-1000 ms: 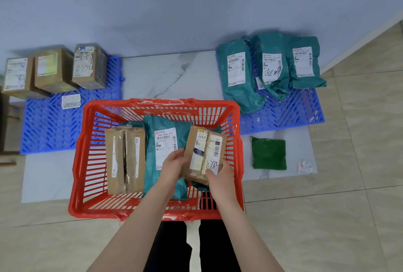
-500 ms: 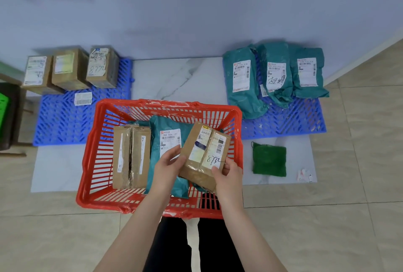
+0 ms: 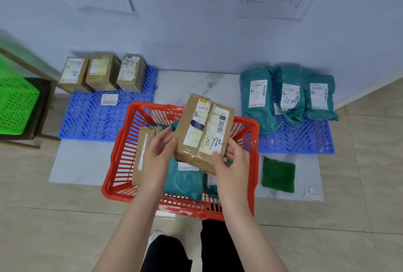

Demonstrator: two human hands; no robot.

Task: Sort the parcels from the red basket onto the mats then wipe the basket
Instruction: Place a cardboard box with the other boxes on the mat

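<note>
Tiled floor (image 3: 65,228), blue wall behind. Centre frame: brown box (image 3: 204,133) marked 8732 raised above red basket (image 3: 253,141), clasped by both hands, left hand (image 3: 158,158) on its left edge, right hand (image 3: 234,166) at lower right corner, fingers curled.

Bare left mat (image 3: 91,119) front; 3 boxes (image 3: 102,73) along rear.

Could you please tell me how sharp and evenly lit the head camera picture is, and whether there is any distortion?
Head view: light is soft and even, without harsh glare; the held cardboard box with its handwritten number reads sharply; the green crate at the left edge is smeared and blurred; wide-angle distortion bends the floor lines and the red basket.
</note>
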